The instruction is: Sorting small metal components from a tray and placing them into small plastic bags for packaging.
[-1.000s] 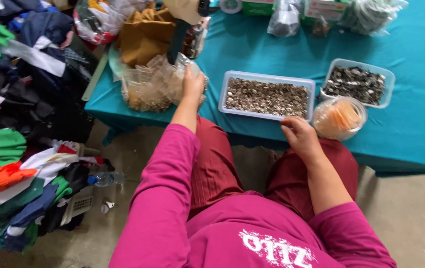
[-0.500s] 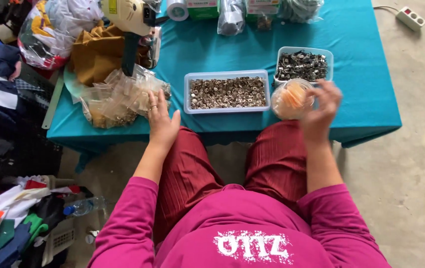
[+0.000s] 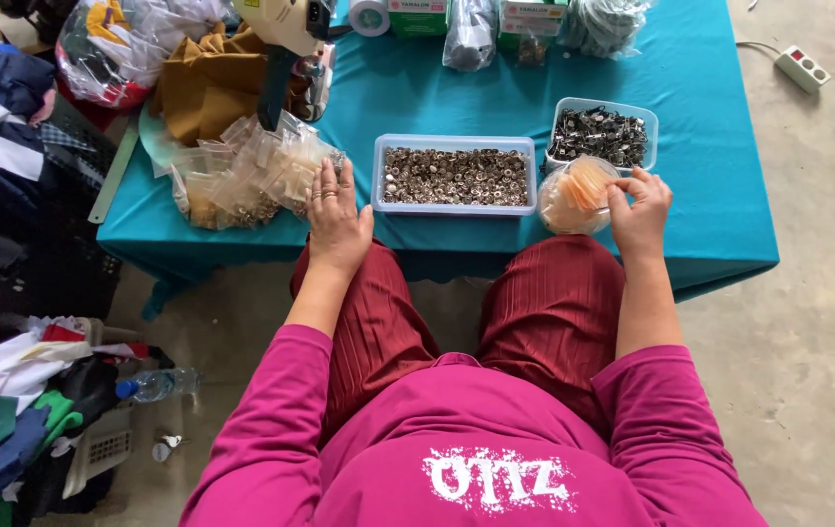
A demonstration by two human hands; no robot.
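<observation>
A seated person in a magenta top and dark red trousers faces a table (image 3: 710, 146) covered in teal cloth.

Left hand (image 3: 337, 217): lies palm down at the near table edge, fingers extended and slightly spread, gripping nothing. Its fingertips touch the nearest of the small clear packets (image 3: 247, 176) piled at its 11 o'clock.

Right hand (image 3: 640, 207): fingers curled, thumb and forefinger pinched at the rim of a round clear tub of orange pieces (image 3: 576, 195), which sits at the near table edge, at the hand's 9 o'clock. Whether a piece is held in the pinch cannot be told.

Between the hands, at 12 o'clock from the person, stands a long clear tray of small metal rings (image 3: 455, 176). Beyond the tub, at its 1 o'clock, is a smaller tray of dark metal parts (image 3: 601, 135). Farther off at 11 o'clock lie brown fabric (image 3: 205, 83) and a cream-coloured machine (image 3: 281, 24).

Judgement on handling: the tub is light and near the table edge; the pinch should draw pieces upward without dragging the tub off. The left hand should press on one packet only, so the loose pile does not slide.

Change from the earlier frame: the right hand, then raised above the tub, is now lowered onto its rim. The left hand has settled flatter against the packets. The view has shifted, showing more floor at the right.
</observation>
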